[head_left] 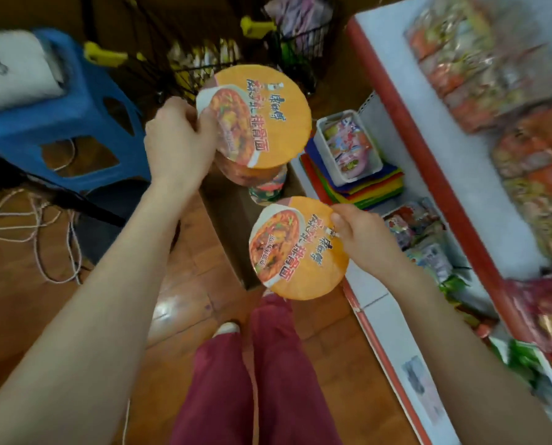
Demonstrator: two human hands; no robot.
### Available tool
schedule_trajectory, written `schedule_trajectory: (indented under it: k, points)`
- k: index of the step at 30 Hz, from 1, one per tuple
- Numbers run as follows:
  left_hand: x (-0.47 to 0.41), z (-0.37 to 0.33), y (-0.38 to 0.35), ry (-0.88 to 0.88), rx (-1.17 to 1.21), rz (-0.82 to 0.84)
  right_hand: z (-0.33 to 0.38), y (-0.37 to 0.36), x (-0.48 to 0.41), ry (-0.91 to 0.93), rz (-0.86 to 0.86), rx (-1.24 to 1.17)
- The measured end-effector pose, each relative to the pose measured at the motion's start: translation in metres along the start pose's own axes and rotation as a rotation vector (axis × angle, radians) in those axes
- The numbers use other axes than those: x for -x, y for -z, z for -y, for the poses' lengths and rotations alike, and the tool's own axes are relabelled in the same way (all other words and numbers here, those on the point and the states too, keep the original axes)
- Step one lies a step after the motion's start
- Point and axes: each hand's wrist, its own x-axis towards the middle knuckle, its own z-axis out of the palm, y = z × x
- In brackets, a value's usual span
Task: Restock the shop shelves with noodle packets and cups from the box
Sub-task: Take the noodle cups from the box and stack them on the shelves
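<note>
My left hand [178,139] grips an orange-lidded noodle cup [268,114] by its left rim, held above the cardboard box [232,220] on the floor. A second orange-lidded noodle cup [303,261] is in my right hand [364,239], which pinches its right rim, closer to me and next to the shelf edge. Another cup [268,187] shows inside the box below the first one. The shop shelves [461,175] with a red edge run along the right, holding noodle packets [493,75].
A blue plastic stool [85,123] with a white cushion stands at the left. Black wire baskets [300,49] with yellow handles sit behind the box. A white bin [348,146] on coloured sheets rests on the lowest shelf. White cords lie on the wooden floor at left.
</note>
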Motion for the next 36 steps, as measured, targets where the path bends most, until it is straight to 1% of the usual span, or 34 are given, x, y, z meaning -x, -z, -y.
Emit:
schedule_trajectory:
  k: [6,9,13,16,19,24,30,36]
  points:
    - [0.009,-0.106,0.109,-0.327,0.083,-0.010,0.049,0.077,0.092,-0.032,-0.280,-0.079]
    - [0.018,-0.160,0.148,-0.416,0.143,0.043,0.060,0.113,0.134,-0.092,-0.362,-0.087]
    - [0.035,-0.232,0.180,-0.542,0.272,0.120,0.063,0.164,0.190,-0.158,-0.456,-0.054]
    - [0.049,-0.285,0.191,-0.643,0.347,0.187,0.060,0.204,0.231,-0.193,-0.553,-0.020]
    - [0.064,-0.341,0.198,-0.692,0.491,0.304,0.053,0.243,0.268,-0.226,-0.642,0.008]
    - [0.102,-0.436,0.210,-0.766,0.622,0.466,0.036,0.305,0.331,-0.235,-0.773,0.050]
    - [0.170,-0.539,0.226,-0.866,0.714,0.504,0.007,0.370,0.403,-0.282,-0.894,0.040]
    - [0.232,-0.622,0.216,-0.922,0.709,0.594,-0.041,0.418,0.471,-0.365,-0.963,-0.018]
